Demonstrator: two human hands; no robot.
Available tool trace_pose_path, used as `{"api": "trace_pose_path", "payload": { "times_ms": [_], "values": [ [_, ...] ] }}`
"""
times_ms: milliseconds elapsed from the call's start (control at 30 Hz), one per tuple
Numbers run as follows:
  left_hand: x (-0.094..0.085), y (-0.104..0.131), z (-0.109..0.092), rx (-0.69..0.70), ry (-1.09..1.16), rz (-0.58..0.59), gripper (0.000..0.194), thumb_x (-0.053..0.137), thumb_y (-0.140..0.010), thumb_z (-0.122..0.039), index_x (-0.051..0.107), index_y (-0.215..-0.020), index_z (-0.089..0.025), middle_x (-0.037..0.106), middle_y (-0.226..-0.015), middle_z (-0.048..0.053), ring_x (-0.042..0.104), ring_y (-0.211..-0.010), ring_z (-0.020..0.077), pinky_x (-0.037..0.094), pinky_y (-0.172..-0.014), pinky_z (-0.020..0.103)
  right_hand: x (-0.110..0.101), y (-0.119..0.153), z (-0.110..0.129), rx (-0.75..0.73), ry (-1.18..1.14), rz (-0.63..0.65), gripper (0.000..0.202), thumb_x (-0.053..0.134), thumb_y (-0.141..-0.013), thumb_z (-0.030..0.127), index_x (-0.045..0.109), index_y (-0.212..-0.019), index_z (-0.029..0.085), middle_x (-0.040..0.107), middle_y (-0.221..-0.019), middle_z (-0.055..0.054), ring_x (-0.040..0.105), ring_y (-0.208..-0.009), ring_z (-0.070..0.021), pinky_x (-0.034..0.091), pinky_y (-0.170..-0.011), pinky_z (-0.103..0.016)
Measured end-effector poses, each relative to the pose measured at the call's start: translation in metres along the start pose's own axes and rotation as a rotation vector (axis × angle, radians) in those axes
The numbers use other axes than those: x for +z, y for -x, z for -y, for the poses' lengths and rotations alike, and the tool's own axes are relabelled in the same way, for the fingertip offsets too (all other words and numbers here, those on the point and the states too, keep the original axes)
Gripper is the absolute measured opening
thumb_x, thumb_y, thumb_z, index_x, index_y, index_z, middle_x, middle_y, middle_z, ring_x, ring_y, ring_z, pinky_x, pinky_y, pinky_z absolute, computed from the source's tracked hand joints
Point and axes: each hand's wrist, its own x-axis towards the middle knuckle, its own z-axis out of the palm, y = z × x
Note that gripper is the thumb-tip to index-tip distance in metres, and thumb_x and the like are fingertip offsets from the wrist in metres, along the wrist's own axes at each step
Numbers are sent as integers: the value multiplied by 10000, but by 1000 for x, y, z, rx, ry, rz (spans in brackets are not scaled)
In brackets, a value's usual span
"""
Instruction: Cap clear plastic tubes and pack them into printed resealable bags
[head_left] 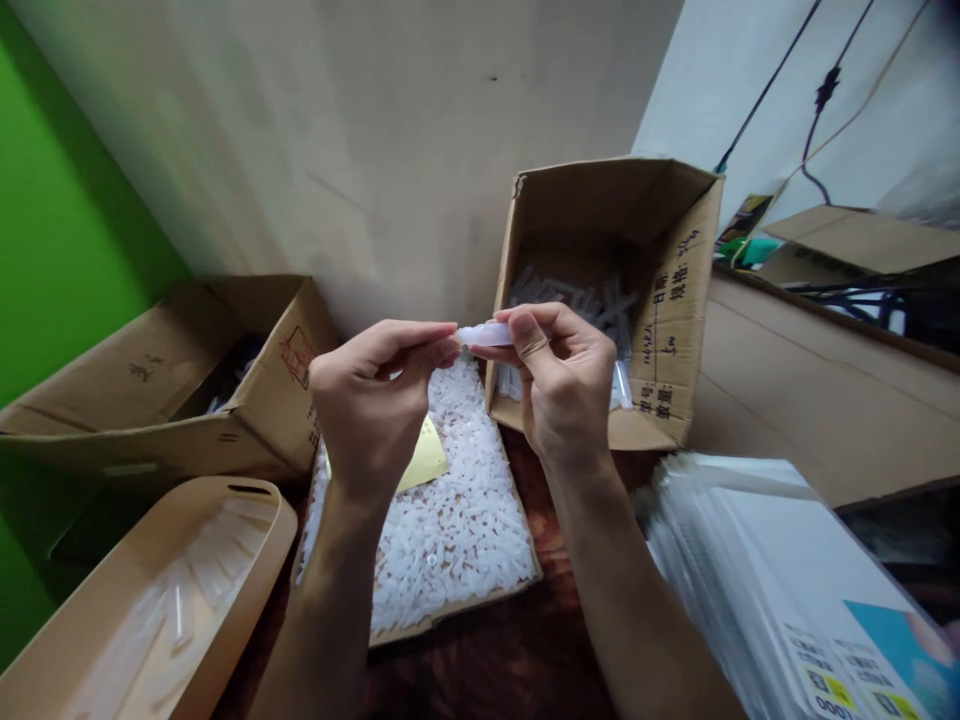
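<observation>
Item: one white tube, held in the air between two hands, above the far edge of a cardboard tray and in front of the open box on the right.

Left hand: thumb and forefinger in a narrow pinch on the tube's left end.

Right hand: thumb on the near side, fingers behind, holding the tube's body.

Handling, as judged: steady the body with the right hand and let the left fingertips do the fine work. Keep both ends in one line, wrists level, so that nothing bends or slips sideways. Press lightly; a thin wall would dent under a hard squeeze. Leave the left end in plain sight between the fingertips.

Appearance: milky white, smooth, slim, lying nearly level; left end uneven, with a lumpy outline. Whether a separate small piece sits there cannot be told. Right end partly hidden by the fingers.

Surroundings: small white pieces spread thickly over the tray, a yellow note on top; clear tubes in the right-hand box; more tubes in a tan bin at left; dark tabletop beneath the tray.
</observation>
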Motion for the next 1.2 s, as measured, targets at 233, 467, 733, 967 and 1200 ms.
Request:
{"api": "trace_pose_path", "payload": {
  "times_ms": [233, 467, 733, 967, 1200],
  "values": [
    [6, 0, 2, -17, 12, -8, 60, 729, -872, -201, 771, -894, -238, 773, -849, -8, 745, -801, 175, 639, -770, 317, 2, 2, 4, 6, -13, -34, 295, 639, -930, 499, 662, -902, 207, 718, -906, -61, 746, -862, -235, 651, -688, -361],
    [9, -3, 11, -77, 74, 42, 46, 773, -836, -229, 781, -881, -235, 782, -844, -1, 738, -768, 169, 630, -741, 305, -2, -2, 3, 15, 36, -20, 302, 655, -915, 505, 664, -879, 205, 719, -886, -59, 745, -822, -230, 645, -685, -366],
    [34, 16, 78, -302, -383, 535, 145, 769, -836, -299, 743, -903, -174, 777, -884, 89, 725, -792, 216, 545, -706, 302, -13, -13, 1, -27, 244, -48, 295, 692, -889, 489, 649, -824, 204, 646, -669, 3, 659, -573, -146, 540, -532, -264],
    [59, 57, 100, -364, -742, 855, 53, 719, -827, -181, 745, -859, -148, 760, -972, 176, 714, -996, 312, 496, -813, 340, -20, -13, 10, -64, 246, -41, 181, 766, -821, 332, 659, -838, 187, 686, -760, -5, 663, -651, -140, 550, -595, -264],
    [20, 5, 83, -327, -396, 618, 154, 654, -905, -280, 726, -991, -176, 766, -986, 100, 708, -867, 200, 525, -771, 287, -24, -15, 0, -31, 233, 98, 108, 638, -855, 163, 675, -953, 191, 714, -879, -28, 692, -765, -165, 579, -734, -325]
  ]
}}
